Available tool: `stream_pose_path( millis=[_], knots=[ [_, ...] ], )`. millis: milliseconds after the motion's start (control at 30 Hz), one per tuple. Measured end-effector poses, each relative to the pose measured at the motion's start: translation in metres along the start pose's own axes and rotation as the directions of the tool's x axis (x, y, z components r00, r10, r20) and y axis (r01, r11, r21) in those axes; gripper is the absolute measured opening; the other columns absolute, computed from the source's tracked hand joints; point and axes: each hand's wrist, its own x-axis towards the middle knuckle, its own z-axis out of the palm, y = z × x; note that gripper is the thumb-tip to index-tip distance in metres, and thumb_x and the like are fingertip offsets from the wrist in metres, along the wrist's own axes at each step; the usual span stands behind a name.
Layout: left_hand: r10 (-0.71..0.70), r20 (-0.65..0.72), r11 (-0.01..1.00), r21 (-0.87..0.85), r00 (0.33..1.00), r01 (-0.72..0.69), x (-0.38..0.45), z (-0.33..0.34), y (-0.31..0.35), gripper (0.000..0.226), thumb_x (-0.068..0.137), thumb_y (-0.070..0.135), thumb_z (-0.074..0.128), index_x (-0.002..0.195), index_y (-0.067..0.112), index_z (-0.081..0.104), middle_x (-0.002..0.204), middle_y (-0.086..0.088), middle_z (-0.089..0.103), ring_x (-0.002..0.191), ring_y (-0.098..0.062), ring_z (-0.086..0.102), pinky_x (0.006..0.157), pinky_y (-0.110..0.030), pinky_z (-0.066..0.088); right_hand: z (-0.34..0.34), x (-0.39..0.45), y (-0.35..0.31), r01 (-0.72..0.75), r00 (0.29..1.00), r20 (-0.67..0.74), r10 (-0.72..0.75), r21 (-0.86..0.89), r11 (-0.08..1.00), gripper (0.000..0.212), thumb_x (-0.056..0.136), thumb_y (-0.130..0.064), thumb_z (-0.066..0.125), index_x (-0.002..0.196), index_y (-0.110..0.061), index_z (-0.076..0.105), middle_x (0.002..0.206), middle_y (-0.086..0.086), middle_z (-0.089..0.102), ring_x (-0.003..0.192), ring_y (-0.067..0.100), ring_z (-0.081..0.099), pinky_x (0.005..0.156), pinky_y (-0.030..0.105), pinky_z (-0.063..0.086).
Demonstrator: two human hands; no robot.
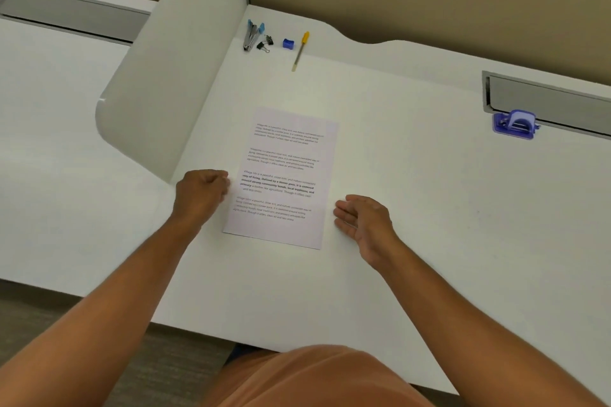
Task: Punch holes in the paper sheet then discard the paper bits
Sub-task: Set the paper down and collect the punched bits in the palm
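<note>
We are resting our curled left hand at the paper edge; whether it grips is unclear. Our right hand, open, is flanking the other edge. We are better squaring the sheet before reaching far right for the punch.

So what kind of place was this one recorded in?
Most likely an office workstation: a white desk with a curved privacy divider, a cable tray slot set into the surface, and stationery such as a staple remover, pen and purple hole punch.
</note>
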Motion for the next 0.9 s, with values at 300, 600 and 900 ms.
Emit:
stream_pose_path(
  millis=[300, 600, 900],
  knots=[
    [0.099, 0.202, 0.850, -0.526, 0.974, 0.023, -0.092, 0.112, 0.040, 0.019, 0.105, 0.010, 0.064, 0.115, 0.007, 0.080, 0.109, -0.013, 0.083, 0.107, -0.028, 0.079, 0.094, -0.039, 0.065, -0.140, -0.026, 0.009, 0.413, 0.870, -0.048, -0.491, -0.474, 0.778, 0.026, 0.098, -0.006, 0.058, 0.112, -0.024, 0.070, 0.111, -0.014, 0.073, 0.102, -0.001, 0.068, 0.085, 0.017, 0.051],
    [0.011, 0.631, 0.505, -0.673, 0.776, 0.540, -0.162, 0.262, 0.057, 0.052, 0.109, 0.040, 0.052, 0.141, 0.001, 0.063, 0.143, -0.020, 0.069, 0.131, -0.036, 0.068, 0.103, -0.049, 0.060, -0.294, 0.016, -0.029, 0.496, 0.679, 0.157, -0.717, -0.819, 0.290, 0.040, 0.101, -0.004, 0.053, 0.141, -0.007, 0.057, 0.148, 0.006, 0.055, 0.141, 0.021, 0.049, 0.120, 0.034, 0.038],
    [0.032, 0.601, 0.290, -0.771, 0.799, 0.568, -0.174, 0.335, 0.053, 0.062, 0.109, 0.049, 0.048, 0.146, 0.001, 0.061, 0.150, -0.019, 0.064, 0.138, -0.036, 0.063, 0.113, -0.051, 0.049, -0.313, 0.089, -0.046, 0.411, 0.741, 0.348, -0.574, -0.911, -0.021, 0.079, 0.108, -0.052, 0.035, 0.165, -0.005, 0.007, 0.174, 0.012, 0.001, 0.161, 0.027, -0.003, 0.131, 0.045, 0.002]
  ],
)
